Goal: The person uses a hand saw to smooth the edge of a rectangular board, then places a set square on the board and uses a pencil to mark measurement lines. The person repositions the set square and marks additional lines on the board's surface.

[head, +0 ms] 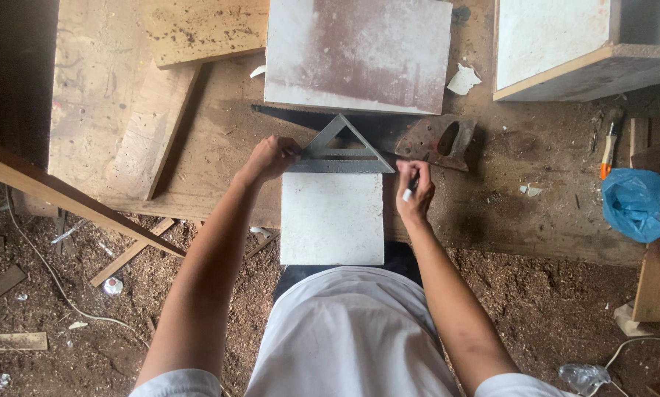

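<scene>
The left hand (269,158) presses a metal triangle square (339,149) flat against the far edge of a white board (332,218) on the counter (219,147), steadying it as a guide; the right hand (415,192) grips a marker (410,188) beside its corner

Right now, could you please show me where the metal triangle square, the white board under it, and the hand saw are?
metal triangle square (342,154): head view, on its lower flat bar.
white board (332,219): head view, middle of its bare top face.
hand saw (427,137): head view, on its rusty handle end.
</scene>
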